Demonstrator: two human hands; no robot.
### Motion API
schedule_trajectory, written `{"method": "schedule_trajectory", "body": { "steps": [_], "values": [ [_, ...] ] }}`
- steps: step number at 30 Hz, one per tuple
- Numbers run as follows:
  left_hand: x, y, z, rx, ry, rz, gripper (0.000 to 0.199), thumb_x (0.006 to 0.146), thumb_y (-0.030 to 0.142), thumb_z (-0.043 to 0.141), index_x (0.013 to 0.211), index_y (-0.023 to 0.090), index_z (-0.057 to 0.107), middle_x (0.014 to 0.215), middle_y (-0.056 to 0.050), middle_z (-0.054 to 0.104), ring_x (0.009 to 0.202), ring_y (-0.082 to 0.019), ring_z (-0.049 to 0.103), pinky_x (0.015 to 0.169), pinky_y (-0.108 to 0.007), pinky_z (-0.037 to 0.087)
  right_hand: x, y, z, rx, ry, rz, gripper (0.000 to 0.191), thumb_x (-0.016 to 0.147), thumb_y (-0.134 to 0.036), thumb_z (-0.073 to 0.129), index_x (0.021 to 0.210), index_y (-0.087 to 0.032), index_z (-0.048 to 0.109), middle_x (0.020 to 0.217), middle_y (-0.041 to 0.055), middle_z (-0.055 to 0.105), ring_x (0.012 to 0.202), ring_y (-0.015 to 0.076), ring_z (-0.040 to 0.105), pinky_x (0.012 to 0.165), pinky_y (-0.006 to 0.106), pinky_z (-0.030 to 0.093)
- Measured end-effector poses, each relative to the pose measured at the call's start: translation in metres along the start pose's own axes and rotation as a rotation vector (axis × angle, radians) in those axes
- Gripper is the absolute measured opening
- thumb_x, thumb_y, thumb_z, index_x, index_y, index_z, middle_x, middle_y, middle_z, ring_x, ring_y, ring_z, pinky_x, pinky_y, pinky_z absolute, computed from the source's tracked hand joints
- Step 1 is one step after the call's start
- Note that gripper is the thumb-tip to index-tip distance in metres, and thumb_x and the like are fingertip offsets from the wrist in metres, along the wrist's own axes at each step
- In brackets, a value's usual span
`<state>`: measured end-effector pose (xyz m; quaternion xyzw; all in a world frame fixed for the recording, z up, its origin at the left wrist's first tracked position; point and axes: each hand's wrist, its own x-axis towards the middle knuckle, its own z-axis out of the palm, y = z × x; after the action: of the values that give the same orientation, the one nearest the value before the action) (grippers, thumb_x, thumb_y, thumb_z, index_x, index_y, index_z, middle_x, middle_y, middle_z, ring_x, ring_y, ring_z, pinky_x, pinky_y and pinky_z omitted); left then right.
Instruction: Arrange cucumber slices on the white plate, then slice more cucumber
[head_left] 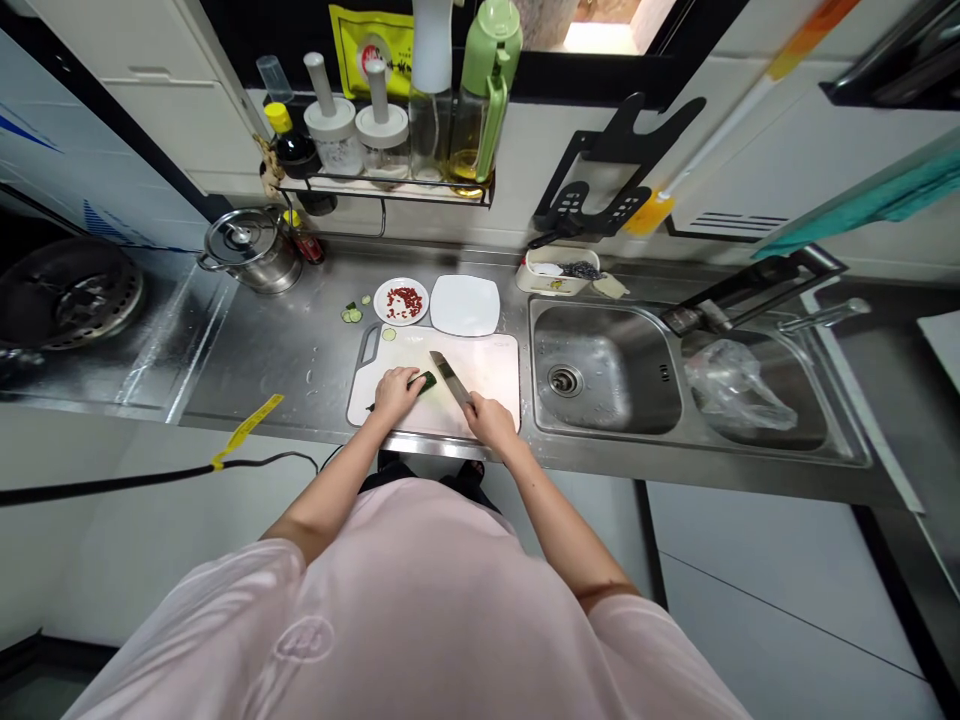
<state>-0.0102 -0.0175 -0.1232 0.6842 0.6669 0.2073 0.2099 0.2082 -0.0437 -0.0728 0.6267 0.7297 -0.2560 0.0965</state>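
Note:
On a white cutting board (491, 370) lies a dark green piece of cucumber (428, 381), its cut end showing past my fingers. My left hand (396, 395) is closed over it and hides most of it. In my right hand (489, 420) is the handle of a kitchen knife (448, 376), its blade pointing up and left above the board, just apart from the cucumber. One cucumber slice (389, 334) rests near the board's top left corner. Several more cucumber slices (352, 313) lie on the steel counter beyond the board.
Behind the board stand a plate with chopped red pieces (391, 312) and a white square plate (465, 305). To the right is a double sink (607, 365) with a plastic bag (739, 385). A lidded pot (255, 250) and a wok (67, 290) are at left; a condiment rack (390, 186) hangs above.

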Motion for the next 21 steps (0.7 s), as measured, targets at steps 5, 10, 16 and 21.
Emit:
{"method": "schedule_trajectory", "body": {
  "steps": [5, 10, 16, 21],
  "values": [
    [-0.005, 0.001, 0.001, -0.01, -0.081, 0.022, 0.035, 0.08, 0.048, 0.06, 0.103, 0.025, 0.068, 0.1, -0.009, 0.066, 0.096, -0.026, 0.057, 0.086, -0.037, 0.041, 0.0, -0.001, -0.002, -0.01, -0.017, 0.017, 0.031, 0.097, -0.036, 0.032, 0.112, -0.021, 0.054, 0.099, 0.0093, 0.067, 0.091, 0.0208, 0.062, 0.071, 0.026, 0.037],
    [-0.01, 0.003, 0.002, -0.035, -0.162, 0.048, 0.04, 0.078, 0.047, 0.062, 0.112, 0.025, 0.065, 0.1, -0.008, 0.066, 0.095, -0.024, 0.058, 0.084, -0.032, 0.042, -0.001, -0.002, -0.001, -0.012, -0.028, 0.019, 0.031, 0.096, -0.035, 0.032, 0.112, -0.021, 0.055, 0.099, 0.0096, 0.067, 0.092, 0.0213, 0.062, 0.071, 0.026, 0.037],
    [0.001, -0.001, -0.006, 0.029, -0.185, 0.109, 0.036, 0.083, 0.042, 0.058, 0.114, 0.025, 0.065, 0.102, -0.008, 0.065, 0.1, -0.023, 0.057, 0.087, -0.031, 0.042, -0.002, -0.004, -0.005, -0.011, -0.027, 0.007, 0.029, 0.096, -0.033, 0.032, 0.111, -0.021, 0.054, 0.099, 0.0091, 0.067, 0.09, 0.0203, 0.061, 0.069, 0.025, 0.036],
    [0.002, 0.0, -0.012, 0.045, -0.154, 0.152, 0.037, 0.083, 0.039, 0.058, 0.118, 0.025, 0.061, 0.108, -0.005, 0.063, 0.1, -0.02, 0.058, 0.085, -0.029, 0.045, -0.004, -0.008, -0.008, -0.028, -0.032, -0.019, 0.029, 0.097, -0.032, 0.031, 0.113, -0.02, 0.053, 0.097, 0.0085, 0.066, 0.088, 0.0199, 0.061, 0.067, 0.025, 0.036]
  ]
}}
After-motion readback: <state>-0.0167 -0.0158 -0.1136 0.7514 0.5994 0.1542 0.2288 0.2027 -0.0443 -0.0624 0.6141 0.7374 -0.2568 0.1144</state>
